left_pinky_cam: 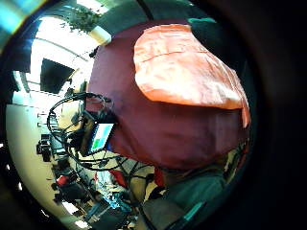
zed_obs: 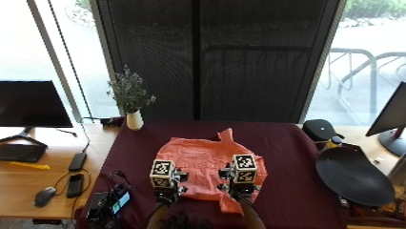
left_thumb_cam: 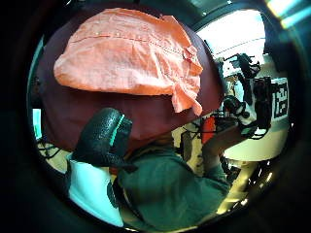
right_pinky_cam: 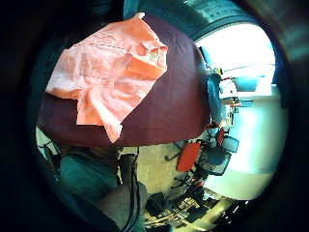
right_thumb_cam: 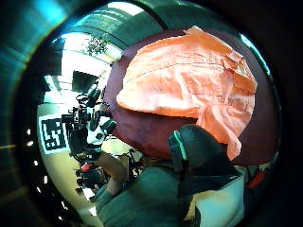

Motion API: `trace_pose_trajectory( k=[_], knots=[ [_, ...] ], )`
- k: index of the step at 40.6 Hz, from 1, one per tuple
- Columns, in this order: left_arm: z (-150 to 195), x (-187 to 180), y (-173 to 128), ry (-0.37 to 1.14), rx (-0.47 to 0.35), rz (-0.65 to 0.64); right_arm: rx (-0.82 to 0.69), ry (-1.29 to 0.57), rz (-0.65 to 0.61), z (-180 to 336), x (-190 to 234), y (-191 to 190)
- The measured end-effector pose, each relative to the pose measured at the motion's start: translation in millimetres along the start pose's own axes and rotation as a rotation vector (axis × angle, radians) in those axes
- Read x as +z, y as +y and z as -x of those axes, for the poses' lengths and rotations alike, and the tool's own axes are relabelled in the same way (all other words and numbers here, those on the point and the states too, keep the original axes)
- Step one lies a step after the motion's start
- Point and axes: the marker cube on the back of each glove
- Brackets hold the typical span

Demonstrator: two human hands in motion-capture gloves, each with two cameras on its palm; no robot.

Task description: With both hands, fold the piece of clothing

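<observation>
An orange shirt (zed_obs: 203, 164) lies crumpled and spread on the maroon table (zed_obs: 285, 143), with a sleeve or corner trailing toward the front edge. My left hand (zed_obs: 166, 191) and right hand (zed_obs: 239, 192) hover side by side above the shirt's near part. All palm views look down on the shirt (left_pinky_cam: 187, 67) (left_thumb_cam: 126, 53) (right_pinky_cam: 111, 72) (right_thumb_cam: 189, 80) from a distance, with no cloth against either palm. A gloved thumb (left_thumb_cam: 102, 136) shows in the left thumb side view, and another thumb (right_thumb_cam: 199, 146) in the right thumb side view. Both thumbs are free and hold nothing.
A white vase with a plant (zed_obs: 133, 119) stands at the table's far left corner. A small device with a lit screen and cables (zed_obs: 114, 202) sits at the front left corner. A black round object (zed_obs: 352, 176) is off the right side, and a monitor (zed_obs: 32, 102) on the left desk.
</observation>
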Motion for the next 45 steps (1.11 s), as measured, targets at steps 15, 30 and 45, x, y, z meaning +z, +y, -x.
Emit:
trace_pose_trajectory(
  k=[15,30,45],
  knots=[
    [19.1,72.6,-19.9,0.03,-0.055,0.109,0.13,-0.05,0.061,-60.4,72.1,-7.0],
    [15.9,121.6,-30.6,-0.037,-0.009,0.174,0.122,-0.091,0.239,-67.2,143.6,-10.4],
    [15.9,144.1,-29.9,-0.124,-0.021,-0.011,0.12,0.119,0.078,-62.2,155.5,-15.4]
  ],
)
